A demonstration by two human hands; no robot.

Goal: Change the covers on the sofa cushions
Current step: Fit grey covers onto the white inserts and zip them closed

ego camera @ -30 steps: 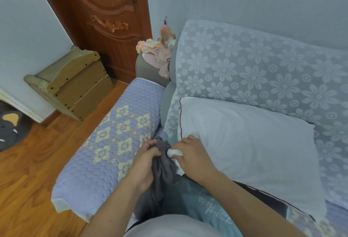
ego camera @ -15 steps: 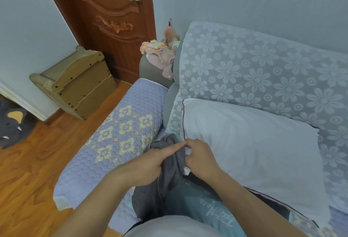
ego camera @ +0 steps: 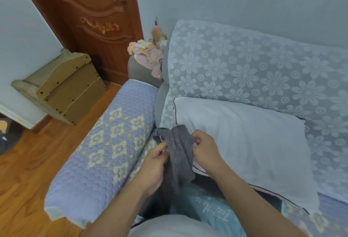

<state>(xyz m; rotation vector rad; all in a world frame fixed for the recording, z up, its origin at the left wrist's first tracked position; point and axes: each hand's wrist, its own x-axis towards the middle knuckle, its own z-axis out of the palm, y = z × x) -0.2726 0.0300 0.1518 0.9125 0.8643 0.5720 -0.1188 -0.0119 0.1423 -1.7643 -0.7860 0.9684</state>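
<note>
Pale blue walls, a carved brown door (ego camera: 94,23) in the corner, orange-brown wood floor (ego camera: 20,172) below. Against the wall, a sofa draped in a grey flower-patterned throw (ego camera: 254,71).

At the near middle, a bunched grey cover (ego camera: 178,153), hanging in folds between two hands in front of the sofa seat. Left hand (ego camera: 153,167) at the cover's left edge, fingers curled, thumb and fingertips pinching the cloth. Right hand (ego camera: 205,152) at the cover's right edge, fingers bent round the fabric, also gripping it. Upper end of the cover standing just above both hands; lower end trailing down out of sight behind the forearms.

Just behind the right hand, touching it, a white cushion (ego camera: 241,142) with dark red piping, leaning on the sofa back. Under the forearms, a light blue cloth with white script (ego camera: 212,210), lying on the seat.

To the left, the sofa arm under a quilted lilac cover with yellow diamond motifs (ego camera: 105,142). At the far end of that arm, a heap of pink and yellow baby clothes (ego camera: 148,54) piled on the grey upholstery.

Further left, on the floor beside the door, a pale wooden shelf unit (ego camera: 64,86) tipped on its side against the wall. At the far left edge, a dark soft shape (ego camera: 7,138) on the floor, too cut off to tell.
</note>
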